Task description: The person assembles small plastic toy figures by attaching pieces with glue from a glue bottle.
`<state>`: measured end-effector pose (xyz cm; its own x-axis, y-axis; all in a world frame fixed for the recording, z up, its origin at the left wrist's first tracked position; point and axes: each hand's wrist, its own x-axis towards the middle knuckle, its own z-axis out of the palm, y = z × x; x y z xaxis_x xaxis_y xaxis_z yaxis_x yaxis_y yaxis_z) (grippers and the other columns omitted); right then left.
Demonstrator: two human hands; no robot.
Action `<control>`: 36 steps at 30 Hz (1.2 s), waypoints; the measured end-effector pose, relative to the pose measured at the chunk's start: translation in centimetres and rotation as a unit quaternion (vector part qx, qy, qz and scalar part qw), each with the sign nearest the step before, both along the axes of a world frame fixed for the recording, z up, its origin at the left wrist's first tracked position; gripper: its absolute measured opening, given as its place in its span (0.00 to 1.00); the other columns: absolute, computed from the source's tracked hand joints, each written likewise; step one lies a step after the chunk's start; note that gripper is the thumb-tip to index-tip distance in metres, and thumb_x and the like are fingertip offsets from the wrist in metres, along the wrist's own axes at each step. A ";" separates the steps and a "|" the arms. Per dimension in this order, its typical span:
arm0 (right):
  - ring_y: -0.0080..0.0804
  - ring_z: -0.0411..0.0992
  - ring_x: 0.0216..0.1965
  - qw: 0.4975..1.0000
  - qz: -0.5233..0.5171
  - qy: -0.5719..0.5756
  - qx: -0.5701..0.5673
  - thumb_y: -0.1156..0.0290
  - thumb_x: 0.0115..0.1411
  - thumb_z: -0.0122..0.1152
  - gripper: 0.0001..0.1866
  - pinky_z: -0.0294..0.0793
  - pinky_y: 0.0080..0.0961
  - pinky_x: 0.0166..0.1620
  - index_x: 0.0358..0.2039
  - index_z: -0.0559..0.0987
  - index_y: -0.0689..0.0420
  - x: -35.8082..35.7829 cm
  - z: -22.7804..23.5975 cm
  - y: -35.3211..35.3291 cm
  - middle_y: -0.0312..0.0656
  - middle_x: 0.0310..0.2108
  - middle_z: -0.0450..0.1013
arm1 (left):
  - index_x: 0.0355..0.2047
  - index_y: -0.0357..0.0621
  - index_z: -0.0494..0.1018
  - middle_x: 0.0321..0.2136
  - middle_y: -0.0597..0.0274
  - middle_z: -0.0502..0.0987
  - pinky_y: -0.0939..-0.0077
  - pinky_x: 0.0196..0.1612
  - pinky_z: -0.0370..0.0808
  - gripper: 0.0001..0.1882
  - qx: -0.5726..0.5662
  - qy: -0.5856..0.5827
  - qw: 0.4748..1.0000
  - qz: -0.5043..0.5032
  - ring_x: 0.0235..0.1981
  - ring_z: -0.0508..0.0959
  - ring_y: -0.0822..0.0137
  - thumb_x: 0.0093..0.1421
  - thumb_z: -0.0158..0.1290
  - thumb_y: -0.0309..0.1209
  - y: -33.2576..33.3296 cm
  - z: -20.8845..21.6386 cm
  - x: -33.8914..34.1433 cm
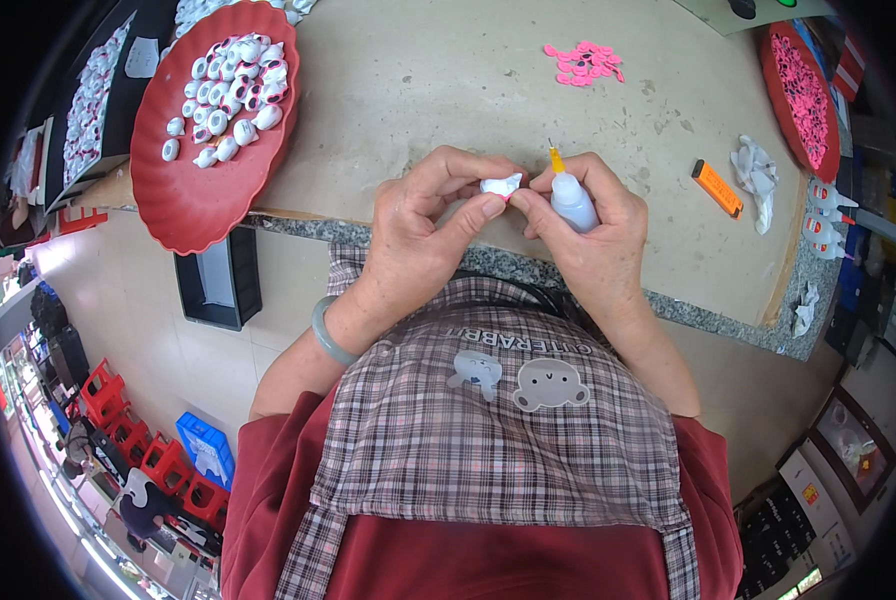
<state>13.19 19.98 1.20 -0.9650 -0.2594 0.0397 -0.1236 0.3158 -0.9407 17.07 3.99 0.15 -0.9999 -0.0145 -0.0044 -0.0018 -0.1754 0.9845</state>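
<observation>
Over the table (418, 110), both forearms are angling inward, the left hand (423, 215) pinching one small white piece (501, 186) between thumb and fingers, the right hand (603, 205) curling around one yellow-tipped bottle (573, 207) just beside it.

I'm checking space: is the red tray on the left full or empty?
The tray is partly full: white pieces cluster there, but its near end is bare.
</observation>
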 end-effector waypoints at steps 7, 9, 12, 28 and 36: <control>0.23 0.74 0.22 1.000 -0.015 -0.003 -0.010 0.74 0.48 0.69 0.10 0.73 0.19 0.26 0.27 0.74 0.58 0.2 -0.5 -0.4 0.37 0.22 0.76 | 0.41 0.34 0.71 0.39 0.56 0.77 0.77 0.46 0.75 0.10 -0.006 0.015 1.000 0.015 0.41 0.77 0.69 0.58 0.52 0.20 0.0 -0.6 0.0; 0.23 0.74 0.22 1.000 -0.014 -0.007 -0.013 0.74 0.48 0.69 0.10 0.73 0.19 0.26 0.26 0.74 0.58 0.2 -0.5 -0.4 0.36 0.22 0.76 | 0.41 0.34 0.71 0.39 0.56 0.77 0.77 0.47 0.74 0.10 -0.032 0.024 0.999 0.019 0.41 0.77 0.70 0.58 0.52 0.20 0.0 -0.7 0.0; 0.22 0.74 0.22 1.000 -0.014 -0.014 -0.021 0.74 0.48 0.69 0.10 0.72 0.19 0.25 0.27 0.74 0.58 0.2 -0.3 -0.4 0.36 0.22 0.75 | 0.42 0.35 0.71 0.39 0.56 0.77 0.77 0.48 0.74 0.10 -0.013 0.014 1.000 0.016 0.42 0.77 0.70 0.58 0.52 0.20 0.0 -0.5 0.1; 0.27 0.72 0.28 0.977 0.006 0.211 -0.038 0.79 0.41 0.71 0.15 0.71 0.21 0.27 0.31 0.77 0.59 -0.1 1.7 -0.3 0.39 0.28 0.72 | 0.42 0.33 0.73 0.44 0.50 0.73 0.72 0.48 0.74 0.12 0.242 0.009 0.968 -0.071 0.46 0.74 0.63 0.57 0.54 0.22 -1.2 -0.4 -0.5; 0.26 0.72 0.26 0.979 0.027 0.200 -0.038 0.79 0.43 0.70 0.13 0.71 0.20 0.25 0.32 0.80 0.59 0.3 1.4 -0.1 0.39 0.27 0.72 | 0.41 0.33 0.74 0.42 0.52 0.72 0.73 0.48 0.75 0.13 0.138 0.070 0.986 -0.063 0.43 0.74 0.64 0.54 0.55 0.18 -1.2 0.3 -0.5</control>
